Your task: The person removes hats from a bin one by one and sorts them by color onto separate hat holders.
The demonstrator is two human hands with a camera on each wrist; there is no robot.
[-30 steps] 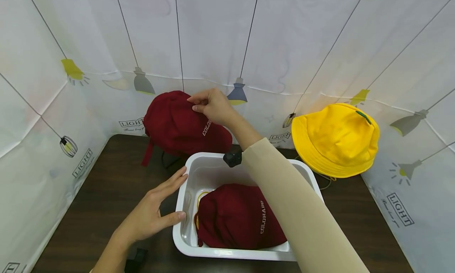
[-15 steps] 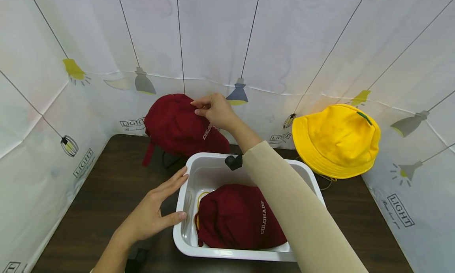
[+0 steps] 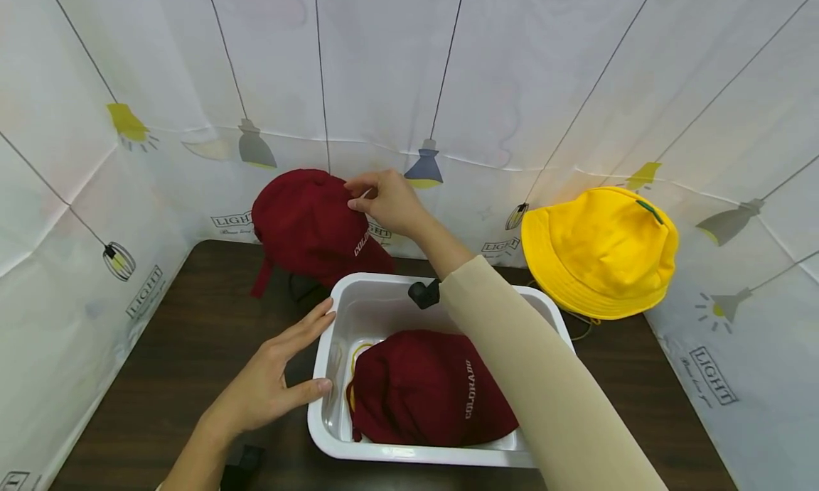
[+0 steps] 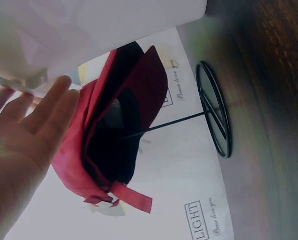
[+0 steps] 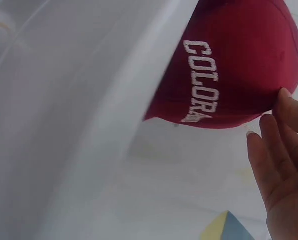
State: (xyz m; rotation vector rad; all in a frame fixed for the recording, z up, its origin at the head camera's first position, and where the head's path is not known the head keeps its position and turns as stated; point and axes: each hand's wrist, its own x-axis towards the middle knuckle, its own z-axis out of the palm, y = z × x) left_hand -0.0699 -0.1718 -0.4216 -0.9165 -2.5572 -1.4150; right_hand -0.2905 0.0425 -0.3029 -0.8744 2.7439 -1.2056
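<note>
Since one second ago, the dark red, rounded cloth cap with white letters (image 3: 310,224) has shifted a little: its visor reaches less far toward three o'clock, and the person's right hand (image 3: 390,203) is slightly lower. This cap sits at about half past ten from the white, rectangular plastic box (image 3: 435,454), supported by a thin black wire stand (image 4: 174,123) on the dark wooden surface (image 3: 166,363).

As I see it, what matters most is how the cap lies from the right fingers. Its crown is at eight o'clock from them, and its long axis goes from ten to four, visor at the four end. The right hand is clearly the nearer one; its thumb and fingers pinch the crown's edge. The left hand (image 3: 269,384), at nine o'clock from the box, has its fingers straight and apart, touching the rim.

Inside the box lies a second dark red cloth cap (image 3: 416,391), visor toward four o'clock. At two o'clock from the box is a bright yellow fabric bucket hat (image 3: 595,256).
</note>
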